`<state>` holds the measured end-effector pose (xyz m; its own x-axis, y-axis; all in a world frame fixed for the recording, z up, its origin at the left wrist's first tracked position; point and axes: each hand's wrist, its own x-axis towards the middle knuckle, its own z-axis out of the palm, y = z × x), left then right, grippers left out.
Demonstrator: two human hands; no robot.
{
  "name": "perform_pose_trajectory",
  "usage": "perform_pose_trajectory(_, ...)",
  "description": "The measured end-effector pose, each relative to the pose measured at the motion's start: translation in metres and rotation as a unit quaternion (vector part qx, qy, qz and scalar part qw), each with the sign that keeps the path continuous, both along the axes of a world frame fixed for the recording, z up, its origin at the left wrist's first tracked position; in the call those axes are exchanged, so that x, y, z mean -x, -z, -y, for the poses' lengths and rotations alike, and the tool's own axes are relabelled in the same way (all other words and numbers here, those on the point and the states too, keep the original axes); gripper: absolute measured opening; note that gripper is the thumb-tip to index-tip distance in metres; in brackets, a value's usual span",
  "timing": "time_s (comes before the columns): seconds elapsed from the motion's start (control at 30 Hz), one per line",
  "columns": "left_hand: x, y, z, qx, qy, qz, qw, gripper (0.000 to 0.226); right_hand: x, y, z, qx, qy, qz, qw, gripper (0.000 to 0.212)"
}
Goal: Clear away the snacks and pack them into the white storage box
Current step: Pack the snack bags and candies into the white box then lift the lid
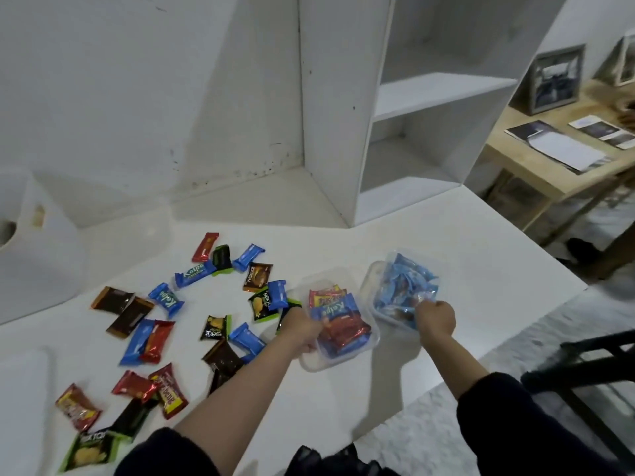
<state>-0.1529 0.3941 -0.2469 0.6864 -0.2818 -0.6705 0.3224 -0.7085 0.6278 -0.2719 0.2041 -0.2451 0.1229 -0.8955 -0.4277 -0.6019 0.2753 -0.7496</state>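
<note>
Two clear plastic boxes stand on the white table. The nearer box [372, 341] holds red and blue snack packs, and my left hand [304, 329] grips its left rim. The farther box [372, 274] is tilted and holds light-blue wrapped snacks; my right hand [436, 319] grips its near edge. Several loose snack packs [147, 341] in red, blue, brown and black-green wrappers lie scattered across the table's left half. A large white storage box [37, 255] stands at the far left, partly cut off.
A white open shelf unit [412, 108] stands at the back of the table [446, 235]. A wooden side table [549, 166] with picture frames and papers is at the right. A dark chair frame [591, 365] sits near the table's right edge. A white lid [24, 389] lies at the lower left.
</note>
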Motion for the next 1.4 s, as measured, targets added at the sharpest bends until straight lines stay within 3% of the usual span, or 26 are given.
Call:
perform_pose_trajectory(0.13,-0.002,0.005,-0.001,0.003,0.003,0.01,1.0,0.028,-0.006,-0.015,0.009,0.069,-0.021,0.065,0.995,0.026)
perform_pose_trajectory(0.27,-0.001,0.014,-0.004,0.032,-0.022,-0.011,0.999,0.025,-0.018,-0.036,-0.004,0.115,-0.165,0.1,0.974,0.028)
perform_pose_trajectory(0.4,0.0,0.014,-0.01,0.069,-0.121,-0.062,0.988,0.025,-0.029,-0.024,-0.035,0.077,-0.287,0.054,0.953,0.024)
perform_pose_trajectory(0.5,0.003,0.01,-0.015,0.171,-0.22,-0.166,0.946,0.049,-0.028,-0.014,-0.046,0.065,-0.317,0.012,0.946,0.022)
perform_pose_trajectory(0.6,0.007,-0.002,-0.022,0.204,-0.192,-0.212,0.936,0.063,-0.029,-0.01,-0.048,0.072,-0.297,-0.031,0.952,0.041)
perform_pose_trajectory(0.73,0.007,-0.013,-0.024,0.146,-0.072,-0.119,0.979,0.054,-0.04,-0.025,-0.06,-0.123,-0.26,0.034,0.957,0.031)
perform_pose_trajectory(0.93,-0.016,-0.048,-0.063,0.191,-0.079,-0.056,0.977,0.041,-0.072,-0.059,-0.097,-0.11,-0.269,0.073,0.954,0.03)
perform_pose_trajectory(1.2,-0.089,-0.11,-0.194,0.177,-0.174,0.048,0.967,0.067,-0.165,-0.125,-0.234,-0.118,-0.33,0.148,0.925,0.03)
perform_pose_trajectory(1.3,-0.124,-0.13,-0.265,0.17,-0.214,0.073,0.959,0.087,-0.205,-0.148,-0.298,-0.133,-0.356,0.162,0.911,0.032)
perform_pose_trajectory(1.4,-0.153,-0.164,-0.332,0.207,-0.254,0.096,0.94,0.068,-0.247,-0.175,-0.359,-0.146,-0.401,0.184,0.885,0.027)
